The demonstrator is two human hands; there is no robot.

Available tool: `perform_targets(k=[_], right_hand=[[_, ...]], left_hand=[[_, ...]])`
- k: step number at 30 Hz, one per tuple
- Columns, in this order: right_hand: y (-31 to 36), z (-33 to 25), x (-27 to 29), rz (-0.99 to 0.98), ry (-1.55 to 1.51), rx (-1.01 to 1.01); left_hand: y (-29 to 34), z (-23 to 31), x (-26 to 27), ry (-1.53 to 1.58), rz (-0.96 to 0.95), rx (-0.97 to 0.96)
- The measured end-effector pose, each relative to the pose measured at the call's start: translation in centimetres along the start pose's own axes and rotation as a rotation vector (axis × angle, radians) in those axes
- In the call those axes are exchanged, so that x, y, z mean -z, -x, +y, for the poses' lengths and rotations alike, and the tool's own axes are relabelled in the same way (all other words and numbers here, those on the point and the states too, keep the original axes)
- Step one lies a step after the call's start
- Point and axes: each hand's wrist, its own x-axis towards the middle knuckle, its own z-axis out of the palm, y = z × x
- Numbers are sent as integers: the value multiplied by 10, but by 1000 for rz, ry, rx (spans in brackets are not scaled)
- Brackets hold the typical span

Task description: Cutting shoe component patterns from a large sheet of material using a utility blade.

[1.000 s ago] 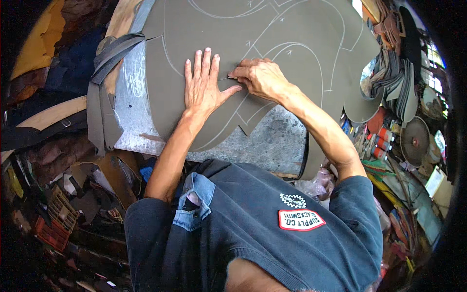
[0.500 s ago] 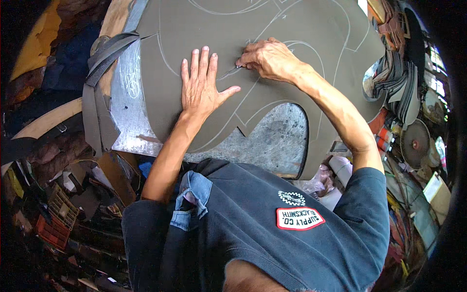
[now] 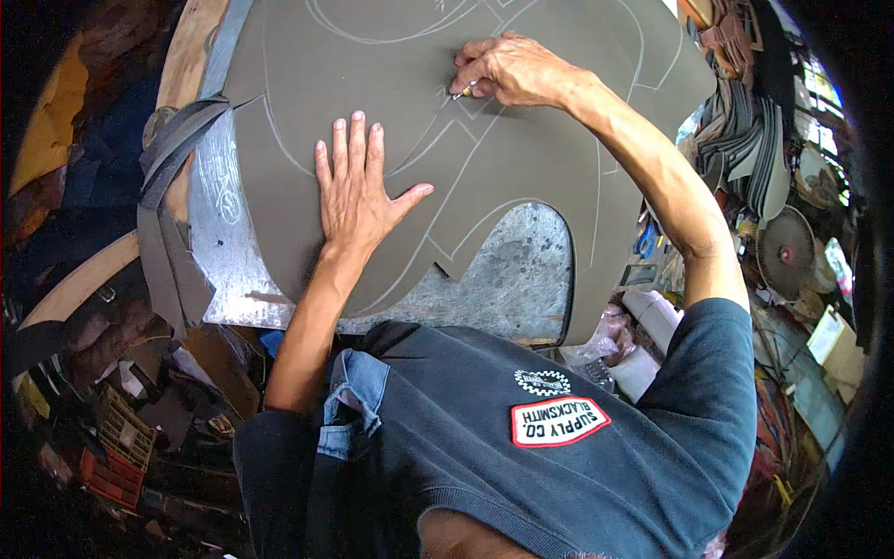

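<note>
A large dark grey-brown sheet, marked with pale curved and straight outlines, lies over a metal-topped table. My left hand rests flat on the sheet, fingers spread and thumb pointing right. Farther up and to the right, my right hand pinches a small slim tool. The tool has a silvery tip and a bit of yellow; its tip meets the sheet where a thin line curves up from beside my left hand. Most of the tool is hidden in my fingers, so its exact kind does not show.
Cut strips of similar dark material hang over the table's left edge. At right hang several folded dark sheets, with a round fan below. Blue-handled scissors and plastic wrap lie beside the sheet. A red crate sits lower left.
My right hand has moved farther up the sheet with the tool, and the thin line behind its tip is longer. My left hand stays flat in about the same place. The view has shifted slightly.
</note>
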Motion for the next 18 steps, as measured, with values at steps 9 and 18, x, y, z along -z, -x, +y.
perform_targets(k=[9, 18], right_hand=[[-9, 26, 12, 2, -5, 38], [10, 33, 14, -34, -34, -1]], left_hand=[[-1, -1, -1, -20, -16, -3], [-3, 0, 0, 2, -1, -19]])
